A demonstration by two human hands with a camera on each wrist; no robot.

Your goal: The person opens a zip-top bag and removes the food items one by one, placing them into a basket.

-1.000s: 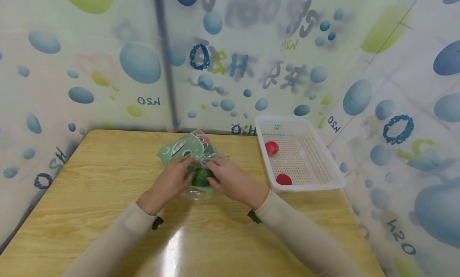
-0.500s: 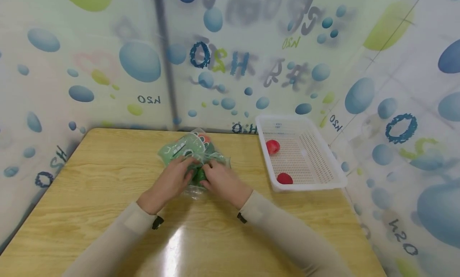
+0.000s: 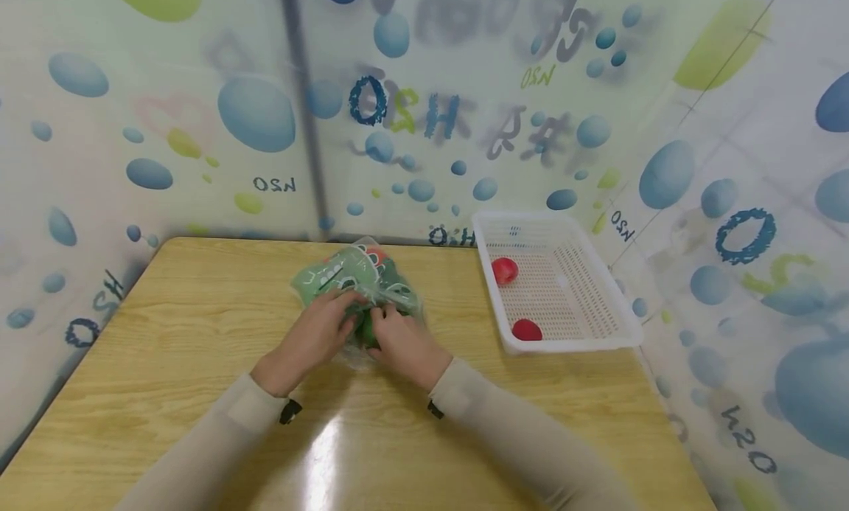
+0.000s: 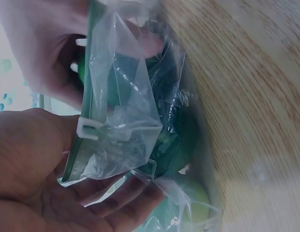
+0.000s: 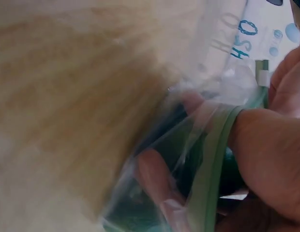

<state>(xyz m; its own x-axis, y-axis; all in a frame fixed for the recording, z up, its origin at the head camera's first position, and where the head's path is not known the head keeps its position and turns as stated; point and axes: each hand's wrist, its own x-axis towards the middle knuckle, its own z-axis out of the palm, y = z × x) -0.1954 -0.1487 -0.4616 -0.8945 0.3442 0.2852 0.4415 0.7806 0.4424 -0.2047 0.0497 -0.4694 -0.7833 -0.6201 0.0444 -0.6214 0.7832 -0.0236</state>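
Observation:
A clear zip bag [image 3: 341, 271] with a green cartoon print lies on the wooden table, its mouth toward me. My left hand [image 3: 321, 332] holds the left side of the mouth; in the left wrist view its thumb is near the white slider [image 4: 89, 129], its fingers under the plastic. My right hand [image 3: 409, 347] reaches through the mouth. Its fingers [image 5: 155, 176] show through the plastic, curled round a dark green, round fruit or vegetable [image 3: 367, 332], mostly hidden by the hands. Deeper in the bag sits a yellow-green round thing [image 4: 196, 205].
To the right stands a white perforated plastic basket [image 3: 564, 346]. Inside it are a red apple-like fruit [image 3: 505, 271] and another red round thing [image 3: 527, 330], both along its left side. A patterned wall [image 3: 411, 179] rises behind the wooden table [image 3: 199, 312].
My right hand has moved left and further into the bag's mouth, over the dark green thing, which shows less now. The bag's right side has spread out. My left hand stays in place.

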